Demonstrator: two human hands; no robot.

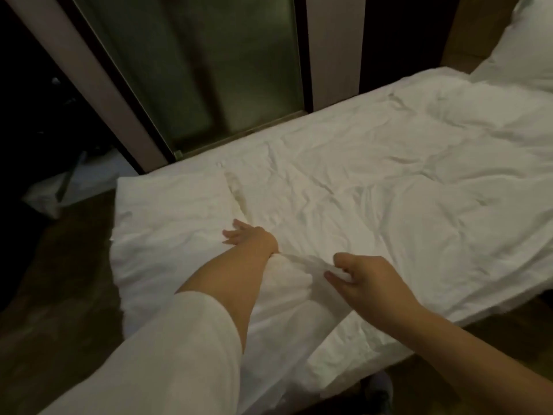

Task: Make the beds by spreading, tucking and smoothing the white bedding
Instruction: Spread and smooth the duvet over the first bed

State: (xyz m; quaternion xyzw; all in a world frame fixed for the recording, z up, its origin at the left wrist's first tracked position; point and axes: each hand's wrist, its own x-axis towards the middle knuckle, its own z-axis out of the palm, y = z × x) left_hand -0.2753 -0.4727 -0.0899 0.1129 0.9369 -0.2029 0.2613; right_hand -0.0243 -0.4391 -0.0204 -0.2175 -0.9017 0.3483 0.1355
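A white duvet point(374, 181) lies wrinkled over the low bed, running from the near left to the far right. Its foot end is folded back in a thick flap point(167, 223). My left hand point(250, 236) reaches across and presses flat on the duvet beside that flap, fingers stretched out. My right hand point(368, 277) pinches a raised fold of the duvet between thumb and fingers, lifting it slightly near the bed's front edge. A white pillow point(520, 46) lies at the head end, far right.
A glass door with a dark frame point(206, 70) stands just behind the bed. Crumpled white cloth or plastic point(57, 193) lies on the dark wooden floor point(59, 280) at the left. A shoe point(378, 390) shows at the bottom by the bed.
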